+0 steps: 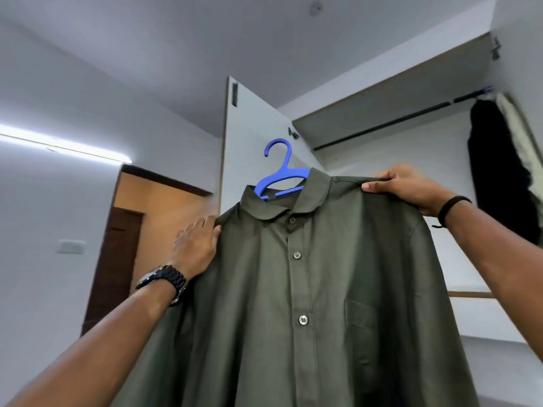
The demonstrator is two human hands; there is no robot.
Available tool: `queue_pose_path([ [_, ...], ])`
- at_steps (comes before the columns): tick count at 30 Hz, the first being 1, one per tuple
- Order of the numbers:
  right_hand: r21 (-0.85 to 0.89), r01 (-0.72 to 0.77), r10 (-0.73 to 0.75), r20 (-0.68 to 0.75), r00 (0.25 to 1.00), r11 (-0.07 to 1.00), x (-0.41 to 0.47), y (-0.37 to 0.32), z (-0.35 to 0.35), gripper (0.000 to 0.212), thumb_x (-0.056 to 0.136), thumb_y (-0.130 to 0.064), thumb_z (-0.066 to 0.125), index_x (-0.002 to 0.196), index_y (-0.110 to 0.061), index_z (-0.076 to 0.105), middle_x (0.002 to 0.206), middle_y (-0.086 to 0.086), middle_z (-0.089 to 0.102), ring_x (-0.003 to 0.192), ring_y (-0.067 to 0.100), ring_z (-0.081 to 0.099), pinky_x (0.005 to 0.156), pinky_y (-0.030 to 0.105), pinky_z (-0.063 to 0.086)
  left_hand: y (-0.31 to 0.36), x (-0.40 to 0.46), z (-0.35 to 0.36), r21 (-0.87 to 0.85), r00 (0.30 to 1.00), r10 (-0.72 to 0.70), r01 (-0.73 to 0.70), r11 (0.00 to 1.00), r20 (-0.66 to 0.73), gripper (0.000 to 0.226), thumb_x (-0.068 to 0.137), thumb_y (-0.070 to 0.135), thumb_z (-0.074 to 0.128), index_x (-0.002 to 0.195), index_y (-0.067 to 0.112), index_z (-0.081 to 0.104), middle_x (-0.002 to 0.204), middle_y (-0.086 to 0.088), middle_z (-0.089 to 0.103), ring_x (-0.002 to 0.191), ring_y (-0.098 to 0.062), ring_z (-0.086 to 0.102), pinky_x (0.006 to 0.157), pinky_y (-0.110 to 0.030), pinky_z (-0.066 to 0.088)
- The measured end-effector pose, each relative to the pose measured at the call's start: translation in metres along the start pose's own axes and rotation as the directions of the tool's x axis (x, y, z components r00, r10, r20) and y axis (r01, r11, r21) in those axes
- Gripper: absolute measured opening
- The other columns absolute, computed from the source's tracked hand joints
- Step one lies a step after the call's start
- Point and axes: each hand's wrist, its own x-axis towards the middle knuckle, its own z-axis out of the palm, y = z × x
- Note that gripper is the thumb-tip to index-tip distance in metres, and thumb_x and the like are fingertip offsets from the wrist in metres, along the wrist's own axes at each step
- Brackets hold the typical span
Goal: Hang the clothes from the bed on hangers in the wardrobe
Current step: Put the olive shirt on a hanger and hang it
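My left hand (196, 248) and right hand (407, 186) each pinch a shoulder of the olive shirt (308, 289), already on the blue hanger (279, 174), held up before the open wardrobe. I judge the hook, unheld, could tip and miss the rail (390, 121), dropping the shirt.

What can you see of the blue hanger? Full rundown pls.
The blue hanger looks like moulded plastic, one piece with an open hook on top. Only the hook, neck and parts of both arms near the neck show; the rest sits inside the collar of the olive green shirt, which hangs buttoned on it. It tilts, left arm lower. The hook catches on nothing: it is held up in front of the open wardrobe door. The left hand and right hand grip the shirt's shoulders, not bare plastic.
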Motion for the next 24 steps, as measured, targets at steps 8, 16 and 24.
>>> queue_pose_path([
  [8, -0.119, -0.134, 0.101, -0.251, 0.963, 0.984, -0.007, 0.133, -0.05, 0.033, 0.086, -0.018, 0.07, 0.096, 0.014, 0.065, 0.091, 0.028, 0.067, 0.077, 0.027, 0.059, 0.085, 0.053, 0.052, 0.135, -0.011, 0.172, -0.254, 0.924, -0.227, 0.31, 0.916, 0.308, 0.058, 0.102, 0.047, 0.027, 0.153, 0.021, 0.016, 0.156, -0.017, 0.016, 0.139, -0.041, 0.023, 0.113, -0.051, 0.023],
  [16, -0.207, -0.194, 0.116, -0.339, 0.934, 0.959, 0.01, 0.314, -0.085, 0.029, 0.086, -0.022, 0.07, 0.087, 0.008, 0.069, 0.089, 0.029, 0.067, 0.074, 0.025, 0.058, 0.074, 0.043, 0.05, 0.232, -0.008, 0.39, -0.346, 0.86, -0.142, 0.341, 0.874, 0.49, 0.059, 0.101, 0.05, 0.024, 0.154, 0.027, 0.008, 0.161, -0.007, 0.003, 0.144, -0.037, 0.014, 0.112, -0.055, 0.019],
  [24, -0.105, -0.231, 0.188, -0.316, 0.93, 0.967, 0.119, 0.394, -0.102, 0.011, 0.084, -0.016, 0.071, 0.08, -0.007, 0.076, 0.079, 0.01, 0.073, 0.068, 0.016, 0.066, 0.068, 0.027, 0.053, 0.249, 0.073, 0.503, -0.426, 0.845, -0.089, 0.354, 0.833, 0.527, 0.061, 0.103, 0.036, 0.031, 0.153, 0.028, -0.003, 0.16, -0.014, 0.004, 0.142, -0.041, 0.017, 0.113, -0.051, 0.022],
])
